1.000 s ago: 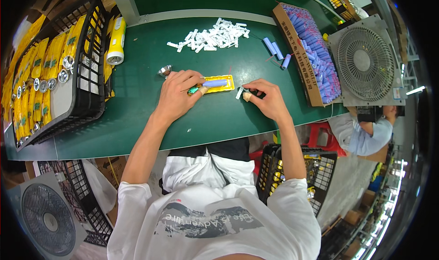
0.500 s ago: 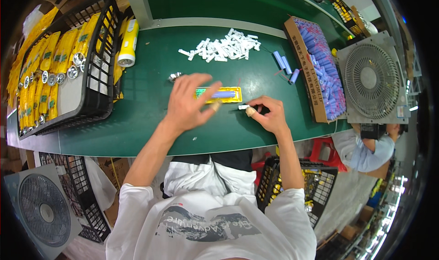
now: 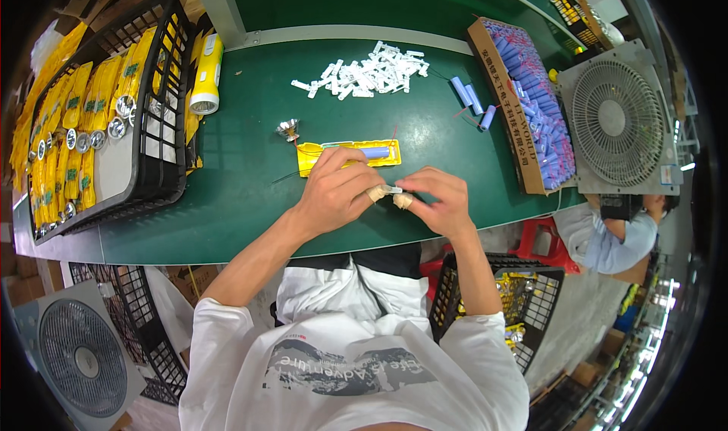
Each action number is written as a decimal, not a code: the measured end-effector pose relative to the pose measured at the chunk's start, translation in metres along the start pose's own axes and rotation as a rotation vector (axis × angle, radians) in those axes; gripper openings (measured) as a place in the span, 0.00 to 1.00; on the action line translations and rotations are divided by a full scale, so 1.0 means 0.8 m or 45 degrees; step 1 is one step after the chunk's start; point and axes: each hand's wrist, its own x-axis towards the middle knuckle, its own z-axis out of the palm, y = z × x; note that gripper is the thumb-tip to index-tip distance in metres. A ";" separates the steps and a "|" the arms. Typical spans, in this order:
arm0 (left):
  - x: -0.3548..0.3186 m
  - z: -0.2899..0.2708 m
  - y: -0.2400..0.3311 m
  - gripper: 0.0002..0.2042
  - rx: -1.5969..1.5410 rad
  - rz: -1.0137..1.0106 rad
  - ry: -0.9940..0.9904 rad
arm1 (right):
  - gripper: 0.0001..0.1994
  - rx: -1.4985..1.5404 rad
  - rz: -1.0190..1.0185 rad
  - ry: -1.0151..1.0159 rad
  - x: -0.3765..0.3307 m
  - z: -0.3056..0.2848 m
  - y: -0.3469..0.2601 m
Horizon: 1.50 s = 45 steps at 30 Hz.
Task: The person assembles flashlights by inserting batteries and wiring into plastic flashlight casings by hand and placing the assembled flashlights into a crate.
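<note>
A small white plastic piece (image 3: 393, 190) is pinched between both hands, close to the table's near edge. My left hand (image 3: 337, 188) has thumb and forefinger closed at its left end. My right hand (image 3: 438, 201) grips the other end between fingertips and thumb. Tan wrapping covers both thumbs. Just beyond lies an open yellow flashlight housing (image 3: 390, 159), partly hidden by my left hand. Inside it rests a blue cylindrical battery cell (image 3: 374, 152). A shiny lamp reflector (image 3: 287, 129) sits at the housing's left end, and thin wires stick out nearby.
White plastic pieces (image 3: 371, 73) are heaped farther back. Several loose blue cells (image 3: 464, 94) lie beside a cardboard box (image 3: 523, 147) full of cells. A black crate (image 3: 161, 152) of yellow housings and a yellow flashlight (image 3: 207, 75) stand left; a fan (image 3: 614, 124) stands right.
My left hand has come down and right from above the housing, meeting my right hand at the white piece. More of the housing and the reflector now show.
</note>
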 end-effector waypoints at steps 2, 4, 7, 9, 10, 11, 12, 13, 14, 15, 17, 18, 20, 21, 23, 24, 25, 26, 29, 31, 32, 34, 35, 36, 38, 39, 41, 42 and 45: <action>0.002 -0.002 0.001 0.08 -0.045 -0.010 -0.017 | 0.12 -0.155 -0.191 0.020 -0.002 0.002 -0.003; 0.004 -0.004 0.003 0.07 -0.109 -0.034 -0.154 | 0.13 -0.265 -0.335 0.024 -0.006 0.001 -0.004; 0.007 0.000 0.001 0.10 0.002 0.048 -0.083 | 0.11 -0.326 -0.374 -0.026 -0.004 -0.007 -0.005; 0.012 -0.009 -0.004 0.14 0.130 -0.025 -0.006 | 0.10 -0.429 -0.233 -0.011 0.004 -0.017 -0.002; 0.017 -0.015 -0.006 0.19 0.245 -0.090 0.068 | 0.10 -0.540 -0.081 0.011 0.009 -0.022 0.000; 0.021 -0.022 -0.007 0.19 0.244 -0.087 0.070 | 0.10 -0.543 -0.083 0.012 0.014 -0.023 0.004; 0.025 -0.030 -0.009 0.24 0.280 -0.182 0.045 | 0.08 -0.609 -0.067 0.012 0.020 -0.025 0.009; 0.026 -0.036 -0.013 0.29 0.310 -0.274 0.022 | 0.07 -0.680 -0.049 0.014 0.025 -0.027 0.013; 0.023 -0.040 -0.020 0.35 0.301 -0.349 -0.144 | 0.07 -0.689 -0.049 0.014 0.030 -0.026 0.018; 0.021 -0.039 -0.023 0.35 0.295 -0.344 -0.139 | 0.07 -0.771 -0.132 -0.108 0.035 -0.023 0.024; 0.016 -0.042 -0.025 0.32 0.262 -0.412 -0.387 | 0.07 -0.840 -0.235 -0.242 0.040 -0.015 0.030; 0.013 -0.041 -0.030 0.32 0.266 -0.417 -0.378 | 0.07 -0.892 -0.250 -0.262 0.039 -0.011 0.033; 0.008 -0.042 -0.039 0.28 0.151 -0.310 -0.395 | 0.07 -0.934 -0.275 -0.289 0.041 -0.005 0.036; 0.005 -0.042 -0.041 0.28 0.159 -0.318 -0.391 | 0.08 -0.872 -0.305 -0.287 0.044 -0.005 0.038; 0.009 -0.045 -0.042 0.24 0.114 -0.342 -0.382 | 0.09 -0.821 -0.324 -0.273 0.043 -0.010 0.045; 0.009 -0.047 -0.044 0.24 0.115 -0.334 -0.385 | 0.10 -0.812 -0.283 -0.303 0.040 -0.015 0.052; 0.007 -0.047 -0.045 0.24 0.117 -0.343 -0.380 | 0.11 -0.801 -0.241 -0.331 0.042 -0.017 0.049; 0.006 -0.047 -0.046 0.25 0.120 -0.348 -0.378 | 0.11 -0.804 -0.238 -0.319 0.043 -0.017 0.045; 0.009 -0.053 -0.047 0.25 0.138 -0.330 -0.386 | 0.13 -0.952 -0.290 -0.384 0.041 -0.022 0.026; 0.017 -0.053 -0.041 0.25 0.153 -0.314 -0.413 | 0.13 -1.118 -0.370 -0.363 0.036 -0.021 0.028; 0.026 -0.050 -0.039 0.25 0.167 -0.309 -0.420 | 0.12 -1.148 -0.397 -0.311 0.030 -0.021 0.040; 0.031 -0.024 -0.042 0.25 0.108 -0.224 -0.383 | 0.12 -1.113 -0.395 -0.346 0.014 -0.022 0.064; 0.032 -0.022 -0.042 0.25 0.110 -0.264 -0.374 | 0.18 -0.973 -0.300 -0.249 0.013 -0.009 0.074; 0.028 -0.017 -0.046 0.25 0.082 -0.288 -0.387 | 0.18 -0.745 -0.236 -0.165 0.020 0.000 0.084; 0.018 -0.027 -0.040 0.26 0.065 -0.406 -0.383 | 0.17 -0.460 -0.179 -0.109 0.036 0.012 0.091; 0.011 -0.034 -0.041 0.25 -0.007 -0.529 -0.415 | 0.18 -0.351 -0.034 -0.369 0.045 0.000 0.077; 0.013 -0.050 -0.025 0.26 0.006 -0.441 -0.516 | 0.16 -0.229 -0.234 -0.305 0.026 0.006 0.087; 0.013 -0.049 -0.025 0.28 -0.048 -0.423 -0.547 | 0.16 -0.237 -0.302 -0.158 0.003 0.006 0.080; 0.031 -0.038 0.013 0.35 -0.106 -0.153 -0.459 | 0.17 -0.401 -0.346 0.308 -0.075 -0.024 0.031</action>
